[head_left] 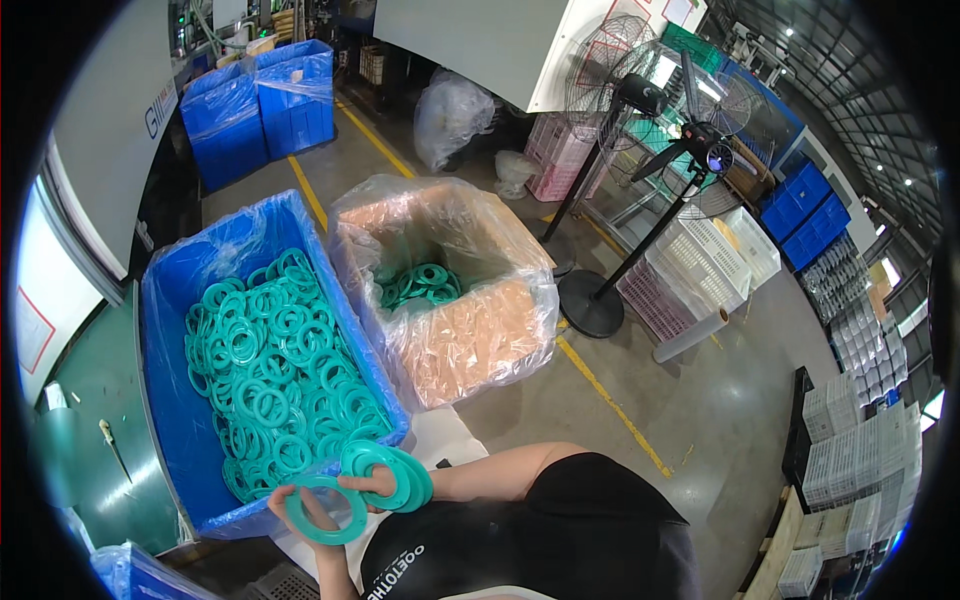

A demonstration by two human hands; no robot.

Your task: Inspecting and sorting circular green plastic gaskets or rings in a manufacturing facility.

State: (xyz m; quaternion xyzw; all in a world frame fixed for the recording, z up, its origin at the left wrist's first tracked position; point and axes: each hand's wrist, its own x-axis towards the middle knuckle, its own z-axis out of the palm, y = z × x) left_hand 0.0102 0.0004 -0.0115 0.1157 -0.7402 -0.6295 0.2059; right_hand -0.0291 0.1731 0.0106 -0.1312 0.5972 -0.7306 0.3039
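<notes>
My left hand [318, 512] is closed on a flat teal plastic ring [350, 531], tilted at the near edge of a blue bin [165, 400]. Beside it, my right hand [378, 482] grips a small stack of similar rings [412, 480]; its fingers show through the ring openings. Just beyond both hands, the blue bin holds a large heap of loose teal rings [268, 405]. Right of the bin stands an open carton [470, 335] lined with clear plastic, with more teal rings [425, 285] lying at its bottom.
A green-topped table [95, 440] with a small tool on it borders the bin's left. Two pedestal fans [592, 300] stand right of the carton, near white crates [695, 260]. Blue bins [295, 105] sit at the back left. Stacked white trays [850, 455] line the far right.
</notes>
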